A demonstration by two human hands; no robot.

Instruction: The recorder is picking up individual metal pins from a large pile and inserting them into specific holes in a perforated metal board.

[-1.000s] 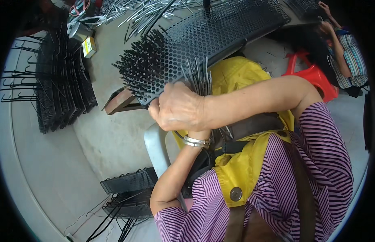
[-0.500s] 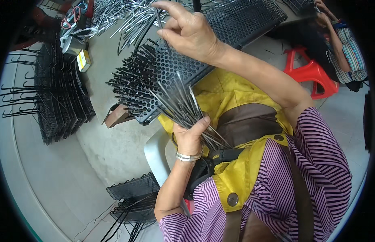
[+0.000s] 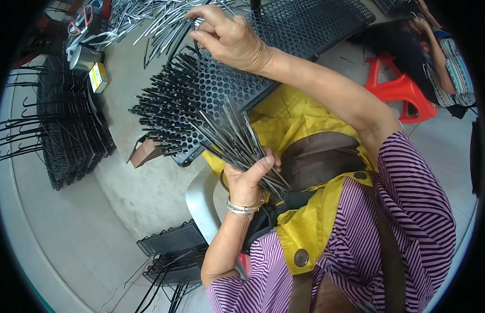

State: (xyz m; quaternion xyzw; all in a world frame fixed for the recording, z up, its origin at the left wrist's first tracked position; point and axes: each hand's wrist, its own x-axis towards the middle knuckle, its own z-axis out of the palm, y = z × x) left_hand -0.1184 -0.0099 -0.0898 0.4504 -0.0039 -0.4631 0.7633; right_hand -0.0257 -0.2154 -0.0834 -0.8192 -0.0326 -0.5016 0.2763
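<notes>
My left hand (image 3: 247, 182), with a bangle at its wrist, is closed round a fanned bundle of thin grey metal rods (image 3: 234, 138) above my lap. A long black perforated tray (image 3: 221, 86) lies beyond it, full of round holes. Black-looking rods (image 3: 167, 104) stand packed together in the holes at the tray's left end. Over the tray's far edge, beside those rods, my right hand (image 3: 227, 41) pinches a single thin rod (image 3: 196, 45) between thumb and forefinger. Whether its lower end sits in a hole cannot be made out.
Loose rods (image 3: 159, 28) lie heaped at the back. At the left are a metal cup (image 3: 85, 58), a yellow-white box (image 3: 98, 77), scissors (image 3: 81, 22) and stacked black racks with hooks (image 3: 70, 125). A red stool (image 3: 393, 86) and another person (image 3: 453, 62) are at right.
My right hand has moved slightly left with the rod, toward the packed rods. My left hand still holds the bundle in nearly the same place. The view has shifted a little.
</notes>
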